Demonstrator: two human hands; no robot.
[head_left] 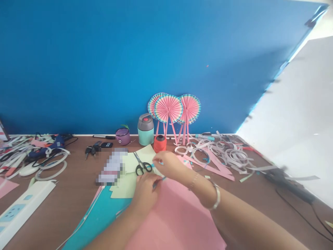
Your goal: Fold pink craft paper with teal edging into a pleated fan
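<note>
My left hand (147, 192) is closed over the far edge of a pink paper sheet (179, 215), with a bit of blue strip showing at its fingertips. Just beyond it, my right hand (169, 165) pinches a thin blue paper strip (161, 163), most of which the fingers hide. Black-handled scissors (142, 165) lie beside both hands on pale green paper (122, 190), blades pointing away. A turquoise sheet (104, 215) reaches out from under the papers at the left.
Pink pleated paper fans (168, 108) stand against the blue wall. Near them are a teal-grey flask (145, 130), a red spool (160, 143) and a purple cup (122, 136). Curled paper strips (234, 152) lie right; a blurred phone (113, 166) and white power strip (26, 211) lie left.
</note>
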